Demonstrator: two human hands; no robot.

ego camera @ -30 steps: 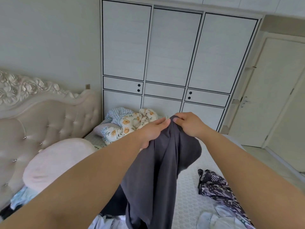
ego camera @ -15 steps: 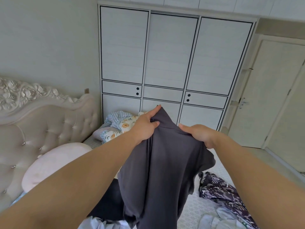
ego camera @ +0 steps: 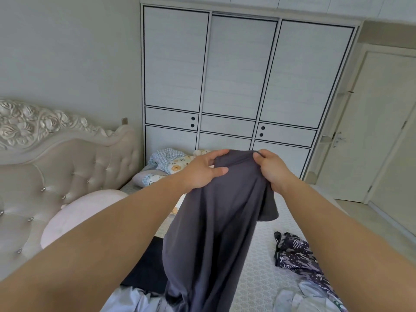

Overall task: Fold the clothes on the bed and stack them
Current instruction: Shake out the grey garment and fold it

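Observation:
A dark grey garment (ego camera: 211,233) hangs in the air over the bed (ego camera: 261,262), held up by its top edge. My left hand (ego camera: 202,170) pinches that edge between thumb and fingers on the left. My right hand (ego camera: 271,168) grips the same edge a little to the right. The cloth drapes down to the pile at the bed's near edge. A dark patterned garment (ego camera: 295,253) lies crumpled on the mattress to the right. Light-coloured clothes (ego camera: 301,298) lie at the bottom right, and a pale blue piece (ego camera: 130,300) lies at the bottom left.
A tufted headboard (ego camera: 56,167) stands on the left with a pink round cushion (ego camera: 76,217) against it. Floral bedding (ego camera: 171,165) is bunched at the far end. A black cloth (ego camera: 148,269) lies under the grey garment. A white wardrobe (ego camera: 236,82) and a door (ego camera: 369,131) stand beyond.
My right hand has risen and shifted along the garment's top edge, level with my left. The grey cloth now hangs narrower and straighter.

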